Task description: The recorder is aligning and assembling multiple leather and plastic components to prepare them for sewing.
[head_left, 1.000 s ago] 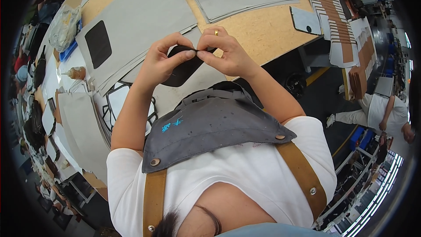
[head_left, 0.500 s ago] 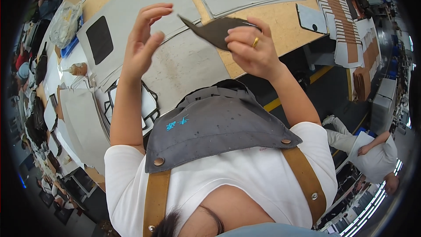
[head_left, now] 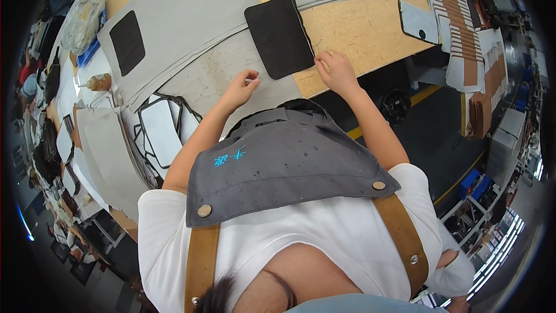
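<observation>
A black, round-cornered flat panel point(head_left: 279, 36) lies at the middle of the work table, partly over grey sheet material and partly over bare board. At its right edge is my right hand point(head_left: 339, 73), thumb and fingertips pinched together against the rim. My left hand point(head_left: 238, 90) is apart from the panel, below and left of it, over the grey sheet point(head_left: 223, 69). Its fingers are curled in toward the thumb; what they hold, if anything, is too small to make out. Another black panel point(head_left: 127, 43) lies farther left.
White panels with black rims point(head_left: 159, 130) and stacked grey sheets point(head_left: 104, 153) lie by my left arm. A small amber bottle point(head_left: 99, 83) and a clear plastic bag point(head_left: 84, 23) are farther left. A pale panel point(head_left: 418, 21) rests at the table's right edge.
The black panel, held up bent in my right hand before, now lies flat on the table. Both hands have come lower; the left has moved right and its fingers have curled.
</observation>
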Demonstrator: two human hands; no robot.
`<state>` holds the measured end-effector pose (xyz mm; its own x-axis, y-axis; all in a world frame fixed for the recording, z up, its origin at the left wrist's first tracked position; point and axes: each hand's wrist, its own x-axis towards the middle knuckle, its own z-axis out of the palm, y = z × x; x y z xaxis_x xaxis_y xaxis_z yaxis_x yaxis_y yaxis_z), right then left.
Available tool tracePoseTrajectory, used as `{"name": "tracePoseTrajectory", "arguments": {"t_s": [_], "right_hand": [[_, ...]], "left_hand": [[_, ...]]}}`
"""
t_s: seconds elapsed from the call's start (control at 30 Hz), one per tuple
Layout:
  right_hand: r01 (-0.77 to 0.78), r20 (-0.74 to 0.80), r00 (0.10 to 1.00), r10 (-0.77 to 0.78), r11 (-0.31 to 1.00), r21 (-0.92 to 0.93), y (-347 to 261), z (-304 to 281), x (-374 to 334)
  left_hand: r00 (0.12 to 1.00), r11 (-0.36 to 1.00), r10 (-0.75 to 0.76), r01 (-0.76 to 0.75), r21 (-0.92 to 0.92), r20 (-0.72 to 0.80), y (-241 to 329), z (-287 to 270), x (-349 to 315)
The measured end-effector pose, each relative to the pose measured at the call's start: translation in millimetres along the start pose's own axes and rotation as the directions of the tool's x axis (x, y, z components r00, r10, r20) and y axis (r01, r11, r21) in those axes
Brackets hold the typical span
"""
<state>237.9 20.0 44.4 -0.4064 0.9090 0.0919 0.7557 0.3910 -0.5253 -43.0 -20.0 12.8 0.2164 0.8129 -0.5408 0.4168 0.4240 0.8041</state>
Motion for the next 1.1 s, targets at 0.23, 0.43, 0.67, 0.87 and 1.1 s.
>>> {"name": "tracePoseTrajectory", "arguments": {"t_s": [0.23,0.43,0.67,0.87,1.1], "right_hand": [[0.561,0.210,0.823,-0.527,0.811,-0.166,-40.2,67.9,90.0],[0.770,0.570,0.628,-0.530,0.529,-0.357,-38.7,80.2,142.7],[0.713,0.537,0.678,-0.502,0.628,-0.312,-11.7,1.0,177.4],[0.135,0.064,0.986,-0.156,0.958,0.252,67.2,-96.5,202.7],[-0.053,-0.220,0.930,0.295,0.698,0.714,221.5,-143.8,262.9]], "left_hand": [[0.999,0.999,-0.034,0.034,-0.024,0.000,-11.3,19.4,5.6],[0.988,0.992,0.063,-0.077,-0.097,-0.143,-28.7,29.4,5.9],[0.857,0.940,0.274,-0.144,0.308,-0.437,-40.5,19.3,21.4],[0.785,0.896,0.307,-0.048,0.441,-0.538,-6.9,26.2,66.8],[0.778,0.691,0.391,0.106,0.716,-0.492,-0.6,47.7,89.8]]}}
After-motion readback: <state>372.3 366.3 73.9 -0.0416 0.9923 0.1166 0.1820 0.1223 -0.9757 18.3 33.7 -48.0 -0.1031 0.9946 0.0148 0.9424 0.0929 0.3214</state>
